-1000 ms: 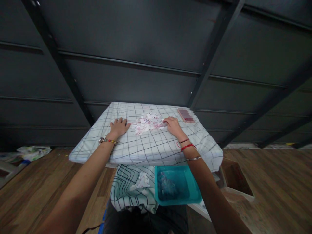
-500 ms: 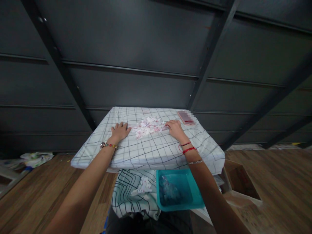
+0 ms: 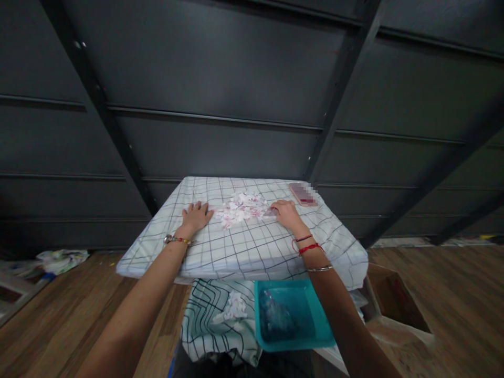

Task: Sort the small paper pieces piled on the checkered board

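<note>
A loose pile of small white pieces with pink marks (image 3: 242, 209) lies on a table covered with a white checked cloth (image 3: 236, 247). My left hand (image 3: 196, 218) rests flat on the cloth left of the pile, fingers spread, its thumb pointing towards the pieces. At the pile's right edge, my right hand (image 3: 286, 214) has its fingers curled down and pressed together on a thin, see-through pinkish bit that looks like plastic film (image 3: 270, 212). What lies under those fingertips is partly hidden.
A phone (image 3: 303, 194) lies at the table's back right. Below the front edge are a teal tray (image 3: 258, 320) holding clear plastic and more white pieces (image 3: 235, 306) on a checked cloth over my lap. An open cardboard box (image 3: 397, 296) stands on the floor at right; dark panels rise behind.
The whole view has shifted slightly, so everything sits a little lower in the picture. Both hands keep nearly the same places beside the pile.
</note>
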{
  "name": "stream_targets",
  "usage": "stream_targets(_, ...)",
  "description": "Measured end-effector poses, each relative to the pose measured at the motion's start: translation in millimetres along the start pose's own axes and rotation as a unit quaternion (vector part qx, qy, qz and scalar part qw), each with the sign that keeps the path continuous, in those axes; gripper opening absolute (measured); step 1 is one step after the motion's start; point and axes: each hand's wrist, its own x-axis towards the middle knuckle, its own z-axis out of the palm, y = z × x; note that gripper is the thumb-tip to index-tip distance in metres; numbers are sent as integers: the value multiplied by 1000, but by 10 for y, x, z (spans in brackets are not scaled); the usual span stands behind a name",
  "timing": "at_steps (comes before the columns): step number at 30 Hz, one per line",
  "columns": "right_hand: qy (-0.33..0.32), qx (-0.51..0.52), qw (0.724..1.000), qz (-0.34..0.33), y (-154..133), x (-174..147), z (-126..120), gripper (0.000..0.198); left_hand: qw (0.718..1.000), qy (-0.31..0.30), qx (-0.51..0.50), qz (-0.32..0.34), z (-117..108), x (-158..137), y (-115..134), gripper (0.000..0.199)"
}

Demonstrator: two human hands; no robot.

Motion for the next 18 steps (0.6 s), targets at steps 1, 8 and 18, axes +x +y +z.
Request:
stream_targets(1, -11, 15, 1000, -16, 3, 1, 5, 26, 1000, 0, 0, 0, 4, 4, -4, 67)
stream_targets(8, 27, 40, 998, -26, 30, 14, 42, 27, 1000, 7, 1, 4, 24, 19, -16, 67)
stream_targets(18, 17, 73, 992, -100, 14, 11, 128, 23, 1000, 5, -8, 3, 43, 31, -26, 67)
